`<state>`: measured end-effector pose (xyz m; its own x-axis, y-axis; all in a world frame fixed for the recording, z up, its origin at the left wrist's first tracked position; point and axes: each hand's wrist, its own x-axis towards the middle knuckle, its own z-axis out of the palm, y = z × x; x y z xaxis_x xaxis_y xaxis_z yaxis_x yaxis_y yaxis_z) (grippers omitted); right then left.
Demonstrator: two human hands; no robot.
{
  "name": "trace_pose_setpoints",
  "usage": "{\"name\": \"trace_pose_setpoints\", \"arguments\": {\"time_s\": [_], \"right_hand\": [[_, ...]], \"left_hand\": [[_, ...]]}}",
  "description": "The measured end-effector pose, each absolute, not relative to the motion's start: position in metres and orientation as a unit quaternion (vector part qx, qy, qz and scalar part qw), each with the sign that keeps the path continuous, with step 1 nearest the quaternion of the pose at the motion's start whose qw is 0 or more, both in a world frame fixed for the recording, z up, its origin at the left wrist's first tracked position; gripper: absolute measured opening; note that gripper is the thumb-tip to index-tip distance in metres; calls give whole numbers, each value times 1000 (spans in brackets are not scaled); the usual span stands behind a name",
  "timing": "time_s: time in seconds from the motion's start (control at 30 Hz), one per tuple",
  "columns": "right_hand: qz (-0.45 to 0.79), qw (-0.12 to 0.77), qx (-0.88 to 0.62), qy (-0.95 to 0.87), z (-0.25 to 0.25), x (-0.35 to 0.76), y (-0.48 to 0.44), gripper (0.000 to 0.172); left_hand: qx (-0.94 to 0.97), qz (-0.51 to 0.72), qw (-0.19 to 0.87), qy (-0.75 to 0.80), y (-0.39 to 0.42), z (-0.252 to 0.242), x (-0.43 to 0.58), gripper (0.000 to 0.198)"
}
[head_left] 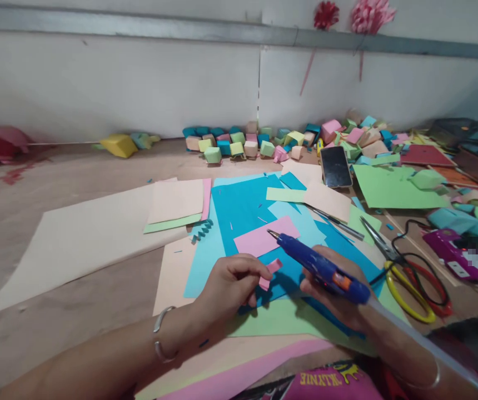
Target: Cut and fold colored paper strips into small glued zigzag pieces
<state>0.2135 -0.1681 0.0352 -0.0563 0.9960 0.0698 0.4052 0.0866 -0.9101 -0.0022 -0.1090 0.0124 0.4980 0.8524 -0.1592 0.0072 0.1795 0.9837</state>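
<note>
Between the thumb and fingers of my left hand (234, 280) is a small folded pink paper piece (265, 281). My right hand (339, 294) grips a blue glue gun (320, 266), its nozzle pointing up and left over the paper. A clear glue stick (414, 336) runs out of the gun's back end. Just under the nozzle lies a pink paper strip (255, 238) on blue paper sheets (239, 205). The glue gun hides part of my right hand's fingers.
Scissors (406, 278) with yellow and red handles lie at the right beside a black cord. Behind them are a phone (336, 166), a green sheet (397, 186) and a purple power strip (456, 255). Several small paper boxes (224, 147) line the wall. Cream paper (89, 239) covers the left side.
</note>
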Motion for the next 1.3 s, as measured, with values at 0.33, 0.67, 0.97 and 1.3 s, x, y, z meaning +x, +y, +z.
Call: {"name": "trace_pose_setpoints", "arguments": {"time_s": [0.33, 0.67, 0.97, 1.3], "right_hand": [[175, 283, -505, -796, 22, 231, -171, 28], [176, 236, -518, -803, 28, 225, -168, 34], [197, 237, -516, -799, 24, 225, -166, 27], [210, 242, -528, -786, 23, 228, -166, 25]], "left_hand": [[587, 353, 556, 471, -91, 20, -7, 19], [613, 349, 544, 455, -94, 17, -5, 19], [645, 352, 516, 441, -96, 17, -6, 23], [665, 361, 497, 425, -97, 15, -8, 28]]}}
